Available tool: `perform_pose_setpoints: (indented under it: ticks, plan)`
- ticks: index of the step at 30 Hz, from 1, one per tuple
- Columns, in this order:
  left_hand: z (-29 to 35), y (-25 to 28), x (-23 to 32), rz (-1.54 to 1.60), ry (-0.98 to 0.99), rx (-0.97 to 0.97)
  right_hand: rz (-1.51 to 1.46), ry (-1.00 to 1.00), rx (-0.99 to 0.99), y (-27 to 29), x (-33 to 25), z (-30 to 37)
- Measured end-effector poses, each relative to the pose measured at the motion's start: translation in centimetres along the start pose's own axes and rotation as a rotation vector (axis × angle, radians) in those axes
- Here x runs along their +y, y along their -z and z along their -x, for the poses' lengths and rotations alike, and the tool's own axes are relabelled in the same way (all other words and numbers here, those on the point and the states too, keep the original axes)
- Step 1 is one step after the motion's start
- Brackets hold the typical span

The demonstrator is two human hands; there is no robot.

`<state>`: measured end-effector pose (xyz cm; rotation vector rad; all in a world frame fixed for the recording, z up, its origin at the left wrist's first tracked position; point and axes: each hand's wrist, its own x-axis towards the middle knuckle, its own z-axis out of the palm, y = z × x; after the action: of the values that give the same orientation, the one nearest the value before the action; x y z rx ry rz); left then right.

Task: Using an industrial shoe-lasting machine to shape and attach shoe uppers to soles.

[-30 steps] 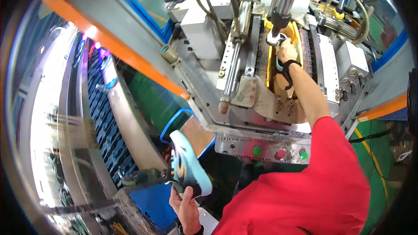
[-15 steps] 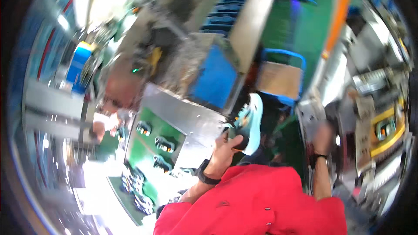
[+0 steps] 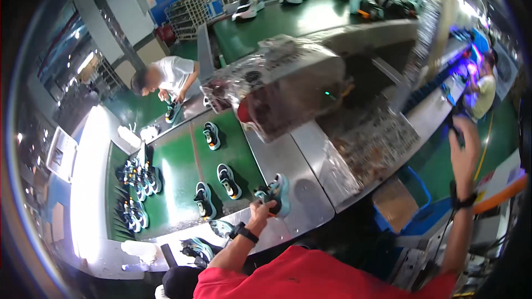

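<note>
My left hand (image 3: 259,211) grips a sneaker (image 3: 281,196) with a pale blue sole and dark upper, holding it above the metal edge of the conveyor. My right hand (image 3: 465,155) is raised at the right with its fingers apart, and I see nothing held in it. On the green belt (image 3: 172,180) stand single sneakers, one (image 3: 228,181) closest to the held shoe and another (image 3: 204,201) beside it. Near my left forearm more shoes (image 3: 197,250) lie along the near edge.
A plastic-wrapped machine (image 3: 293,88) stands beyond the belt. Several sneakers (image 3: 136,180) crowd the belt's left side. Across it, a person in white (image 3: 176,75) handles a shoe. A blue-framed cart (image 3: 396,205) and an orange hose (image 3: 501,196) are at right; another person (image 3: 483,91) works farther off.
The view has swung toward the belt. My left hand still holds the sneaker, now over the metal edge. My right hand has come away from the machinery at right and is raised.
</note>
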<state>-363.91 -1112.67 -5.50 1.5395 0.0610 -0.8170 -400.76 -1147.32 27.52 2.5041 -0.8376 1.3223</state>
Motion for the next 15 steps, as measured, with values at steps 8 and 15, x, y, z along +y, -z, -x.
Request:
perform_pose_setpoints:
  ticks: [8,15]
  plan:
    - [-28.9,6.4,8.6,-0.039,-0.106,0.310,0.252,0.869,-0.154,-24.9,-14.8,-38.3]
    - [-45.4,10.1,14.7,-0.537,-0.367,0.642,0.454,1.183,-0.134,-43.4,-27.7,-48.6]
